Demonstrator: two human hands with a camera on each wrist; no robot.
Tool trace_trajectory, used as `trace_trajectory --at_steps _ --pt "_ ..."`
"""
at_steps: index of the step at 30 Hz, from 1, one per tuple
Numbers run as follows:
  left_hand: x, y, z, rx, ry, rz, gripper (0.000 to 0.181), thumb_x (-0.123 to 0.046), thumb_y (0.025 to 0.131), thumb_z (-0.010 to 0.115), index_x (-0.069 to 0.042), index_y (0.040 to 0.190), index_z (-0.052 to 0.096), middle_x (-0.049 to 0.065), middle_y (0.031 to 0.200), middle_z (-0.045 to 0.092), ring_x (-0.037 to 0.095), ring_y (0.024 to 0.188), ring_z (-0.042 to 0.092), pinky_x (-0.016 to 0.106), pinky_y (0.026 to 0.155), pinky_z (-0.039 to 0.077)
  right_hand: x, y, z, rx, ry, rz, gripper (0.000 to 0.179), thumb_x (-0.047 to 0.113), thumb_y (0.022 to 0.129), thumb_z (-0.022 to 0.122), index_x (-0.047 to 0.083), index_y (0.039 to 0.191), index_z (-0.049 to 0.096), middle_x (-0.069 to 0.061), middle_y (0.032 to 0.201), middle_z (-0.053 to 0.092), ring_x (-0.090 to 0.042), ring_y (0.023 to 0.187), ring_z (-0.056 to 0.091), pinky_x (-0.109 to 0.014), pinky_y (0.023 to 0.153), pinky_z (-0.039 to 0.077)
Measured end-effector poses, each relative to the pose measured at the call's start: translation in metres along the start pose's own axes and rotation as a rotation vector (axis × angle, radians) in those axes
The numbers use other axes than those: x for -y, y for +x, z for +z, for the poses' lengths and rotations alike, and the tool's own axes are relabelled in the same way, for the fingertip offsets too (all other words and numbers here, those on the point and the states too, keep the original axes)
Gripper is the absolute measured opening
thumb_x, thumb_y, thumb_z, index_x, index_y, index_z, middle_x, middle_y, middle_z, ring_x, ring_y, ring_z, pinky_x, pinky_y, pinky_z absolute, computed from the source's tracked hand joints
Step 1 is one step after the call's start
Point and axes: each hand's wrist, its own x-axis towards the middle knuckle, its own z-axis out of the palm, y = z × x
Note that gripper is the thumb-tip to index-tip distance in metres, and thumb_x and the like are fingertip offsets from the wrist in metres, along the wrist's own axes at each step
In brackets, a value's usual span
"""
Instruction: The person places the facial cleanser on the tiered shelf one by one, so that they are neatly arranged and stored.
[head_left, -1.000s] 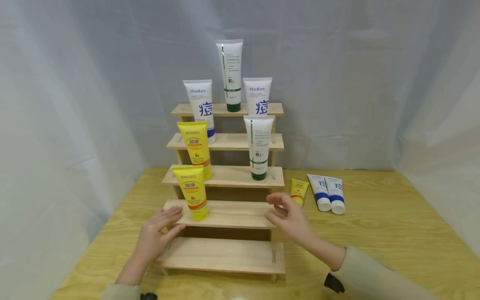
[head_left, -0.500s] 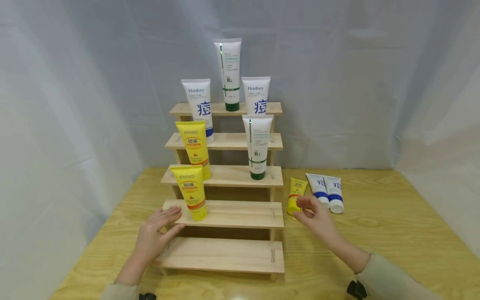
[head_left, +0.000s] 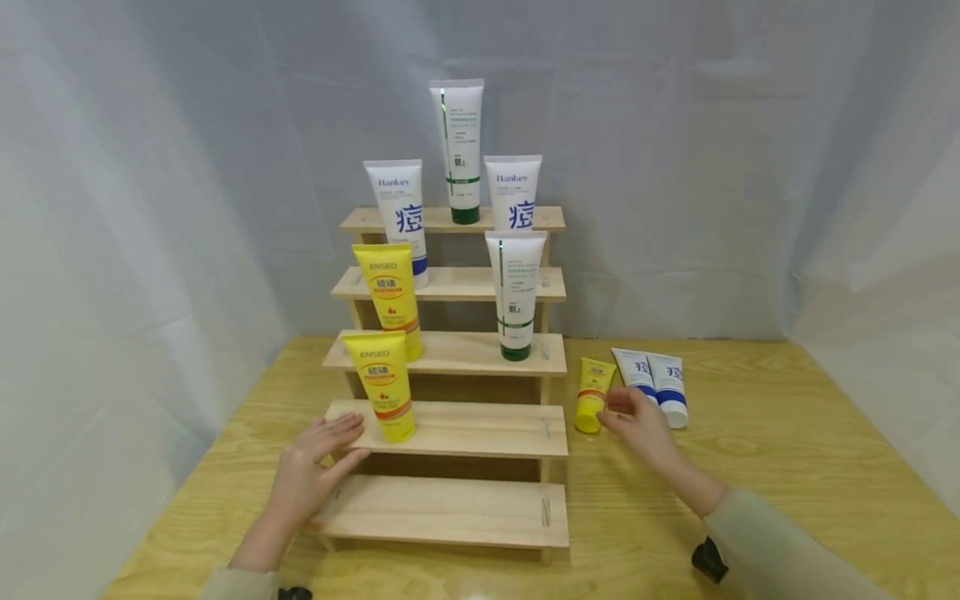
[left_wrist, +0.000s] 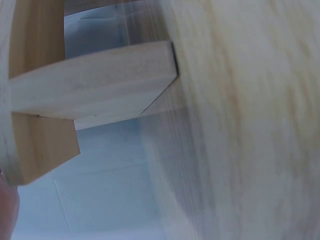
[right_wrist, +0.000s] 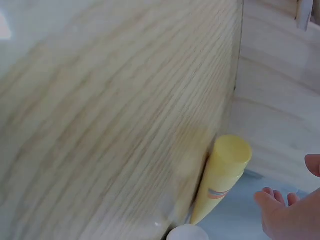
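Note:
My left hand (head_left: 311,467) holds the left end of the second-lowest shelf of a stepped wooden display stand (head_left: 480,433), fingers on top and thumb at the front edge. Just a sliver of that hand (left_wrist: 6,210) shows in the left wrist view. My right hand (head_left: 637,425) is at the right side of a yellow squeeze tube (head_left: 592,396) lying on the table. In the right wrist view, a gap separates the parted fingers from the yellow tube (right_wrist: 225,165). Next to it lie two white-and-blue tubes (head_left: 633,372), partly behind my hand.
On the stand, cap down, are two yellow tubes (head_left: 381,387), two white Hankey tubes (head_left: 397,208) and two white-and-green tubes (head_left: 517,287). The bottom shelf (head_left: 442,508) bears no tube. A pale curtain (head_left: 675,167) hangs behind the table (head_left: 750,483).
My right hand has moved from the right end of the second-lowest shelf across to the yellow tube on the table. My left hand has stayed at the stand.

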Motion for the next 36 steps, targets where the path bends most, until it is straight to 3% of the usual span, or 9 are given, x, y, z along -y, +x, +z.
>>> trace_trajectory --at_steps 7,20,24,28,36 --pt "-0.001 0.001 -0.001 -0.020 -0.003 0.024 0.031 -0.019 0.065 0.075 0.001 0.088 0.068 0.012 0.101 0.064 0.027 0.091 0.061 0.024 0.098 0.030 -0.013 0.018 0.001 0.028 -0.054 0.102 0.041 0.014 0.085 0.059 -0.009 0.115 0.044 -0.026 0.113 0.050 -0.034 0.101 0.050 -0.041 0.083 0.044" --pt "-0.002 0.001 -0.002 -0.008 0.005 0.014 0.032 -0.018 0.065 0.076 0.000 0.089 0.068 0.011 0.101 0.064 0.026 0.092 0.061 0.025 0.098 0.030 -0.019 0.044 0.010 0.111 -0.227 0.241 0.049 0.022 0.090 0.050 -0.015 0.121 0.038 -0.032 0.119 0.044 -0.036 0.102 0.048 -0.045 0.086 0.040" --pt "-0.002 0.002 -0.001 -0.010 0.008 0.021 0.032 -0.017 0.063 0.076 0.001 0.089 0.068 0.011 0.101 0.064 0.028 0.091 0.061 0.023 0.098 0.029 -0.020 0.048 0.012 0.116 -0.214 0.277 0.046 0.020 0.089 0.051 -0.015 0.116 0.041 -0.027 0.101 0.051 -0.028 0.083 0.051 -0.034 0.070 0.045" --pt "-0.003 0.001 -0.002 -0.008 0.004 0.018 0.032 -0.015 0.063 0.077 0.001 0.089 0.068 0.012 0.101 0.064 0.028 0.091 0.061 0.021 0.098 0.028 -0.021 0.049 0.015 0.124 -0.182 0.325 0.041 0.020 0.088 0.053 -0.013 0.109 0.044 -0.016 0.085 0.050 -0.022 0.071 0.049 -0.026 0.056 0.041" --pt "-0.003 0.001 -0.003 0.007 0.010 -0.003 0.034 -0.007 0.057 0.078 0.000 0.089 0.068 0.012 0.101 0.064 0.025 0.093 0.060 0.029 0.097 0.032 -0.022 0.055 0.020 0.148 -0.111 0.354 0.046 0.024 0.086 0.056 -0.012 0.110 0.042 -0.021 0.096 0.052 -0.025 0.079 0.051 -0.030 0.067 0.045"
